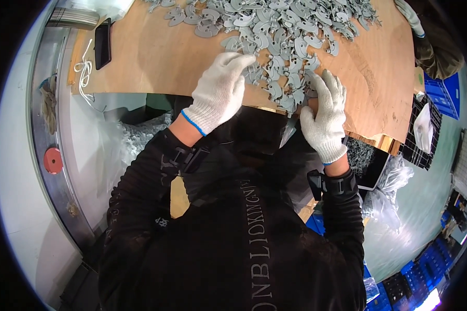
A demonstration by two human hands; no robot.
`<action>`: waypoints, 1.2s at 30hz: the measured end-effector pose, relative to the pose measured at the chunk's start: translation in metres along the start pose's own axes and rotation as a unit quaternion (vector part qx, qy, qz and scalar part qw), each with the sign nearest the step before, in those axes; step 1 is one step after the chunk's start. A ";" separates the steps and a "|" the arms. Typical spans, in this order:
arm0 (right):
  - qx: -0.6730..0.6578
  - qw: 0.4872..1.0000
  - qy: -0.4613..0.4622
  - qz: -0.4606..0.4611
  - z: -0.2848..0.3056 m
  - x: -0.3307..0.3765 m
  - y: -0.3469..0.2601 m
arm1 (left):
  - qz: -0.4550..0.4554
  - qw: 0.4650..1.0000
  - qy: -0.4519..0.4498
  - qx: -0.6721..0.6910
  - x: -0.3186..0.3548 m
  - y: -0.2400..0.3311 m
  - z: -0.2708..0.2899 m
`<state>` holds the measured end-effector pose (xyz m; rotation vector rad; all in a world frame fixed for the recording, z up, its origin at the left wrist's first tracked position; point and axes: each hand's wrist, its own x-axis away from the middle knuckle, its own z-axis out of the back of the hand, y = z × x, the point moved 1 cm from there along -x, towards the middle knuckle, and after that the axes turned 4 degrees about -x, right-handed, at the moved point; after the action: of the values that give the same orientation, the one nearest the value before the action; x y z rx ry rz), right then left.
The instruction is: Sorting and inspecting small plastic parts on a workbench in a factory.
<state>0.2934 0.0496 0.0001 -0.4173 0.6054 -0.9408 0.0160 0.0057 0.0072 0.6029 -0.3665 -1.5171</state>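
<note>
A large pile of small flat grey parts covers the far half of a wooden board. My left hand, in a white knit glove, lies fingers-down on the near edge of the pile. In the same kind of glove, my right hand rests at the board's near edge, its fingers touching several grey parts there. Whether either hand pinches a part is hidden by the gloves. Both forearms wear black sleeves.
A black phone and a white cord lie at the board's left end. Another person's gloved hand reaches in at top right. Blue crates and a black wire basket stand to the right; a bag of grey parts sits below the board.
</note>
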 end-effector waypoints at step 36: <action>0.102 0.989 -0.099 -0.047 -0.016 0.002 -0.040 | 0.025 0.964 -0.244 -0.105 -0.012 0.049 0.012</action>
<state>0.2585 0.0258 0.0104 -0.3528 0.3068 -1.0273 0.0486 0.0130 0.0472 0.0432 -0.5817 -1.6230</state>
